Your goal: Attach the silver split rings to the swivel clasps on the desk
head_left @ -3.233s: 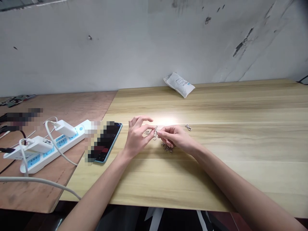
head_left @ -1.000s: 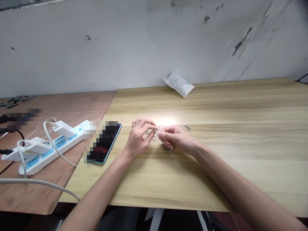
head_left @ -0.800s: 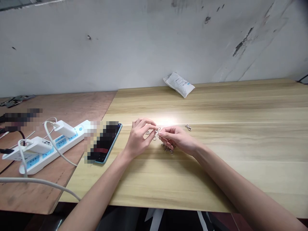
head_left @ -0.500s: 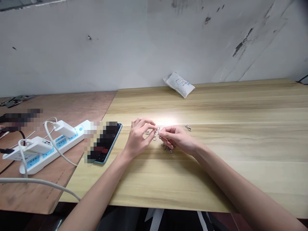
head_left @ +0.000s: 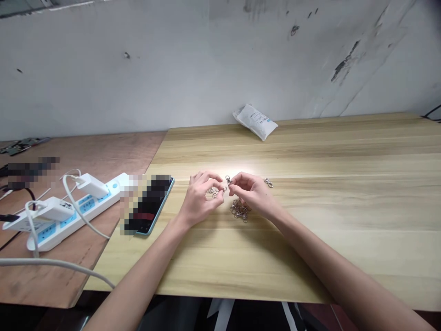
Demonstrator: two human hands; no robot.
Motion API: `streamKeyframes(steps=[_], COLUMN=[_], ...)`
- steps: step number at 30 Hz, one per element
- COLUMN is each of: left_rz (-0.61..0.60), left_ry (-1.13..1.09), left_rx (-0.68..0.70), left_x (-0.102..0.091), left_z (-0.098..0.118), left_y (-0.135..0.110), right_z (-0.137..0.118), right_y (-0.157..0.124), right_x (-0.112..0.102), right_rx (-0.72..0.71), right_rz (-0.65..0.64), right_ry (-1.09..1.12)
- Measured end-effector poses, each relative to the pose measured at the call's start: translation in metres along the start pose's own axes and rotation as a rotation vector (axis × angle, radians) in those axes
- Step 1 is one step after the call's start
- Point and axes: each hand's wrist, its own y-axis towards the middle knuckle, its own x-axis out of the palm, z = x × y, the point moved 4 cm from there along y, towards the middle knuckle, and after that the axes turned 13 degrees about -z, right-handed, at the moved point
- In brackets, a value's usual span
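My right hand (head_left: 253, 193) pinches a small metal clasp (head_left: 228, 179) between thumb and fingertips, just above the light wooden table (head_left: 310, 220). My left hand (head_left: 200, 195) is curled beside it, its fingertips pinched on a small metal ring (head_left: 223, 189) over a few loose rings (head_left: 212, 191) on the table. A small heap of metal clasps (head_left: 238, 209) lies under my right hand's palm side. One separate clasp (head_left: 269, 183) rests a little to the right.
A phone (head_left: 151, 204) lies on the table's left part. A white power strip (head_left: 65, 207) with chargers and cables sits on the darker board (head_left: 69, 276) to the left. A white packet (head_left: 255, 121) lies by the wall at the back.
My right hand has lifted the clasp slightly up and away from my left hand, so the heap of clasps beneath it now shows. My left hand stays over the loose rings.
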Motion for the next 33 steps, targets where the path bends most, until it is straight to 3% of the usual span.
streamKeyframes(steps=[4, 11, 21, 25, 29, 33], left_rz=[-0.023, -0.024, -0.063, -0.063, -0.049, -0.001], left_ry=[-0.012, -0.030, -0.258, -0.346, -0.391, -0.363], left_rx=[0.022, 0.022, -0.077, -0.115, -0.129, -0.119], left_x=[0.002, 0.001, 0.003, 0.003, 0.003, 0.001], left_z=[0.003, 0.000, -0.009, -0.013, -0.014, -0.015], left_y=[0.000, 0.000, 0.003, 0.003, 0.003, 0.003], right_z=[-0.001, 0.001, -0.002, 0.001, -0.002, -0.006], right_y=[-0.002, -0.001, -0.001, 0.000, -0.002, -0.004], right_x=[0.005, 0.009, 0.003, 0.001, 0.003, 0.007], right_rx=[-0.065, -0.090, -0.046, -0.101, -0.170, -0.186], right_rz=[0.008, -0.123, -0.096, -0.033, 0.055, 0.031], right_ry=[-0.178, -0.093, -0.018, 0.010, -0.084, -0.208])
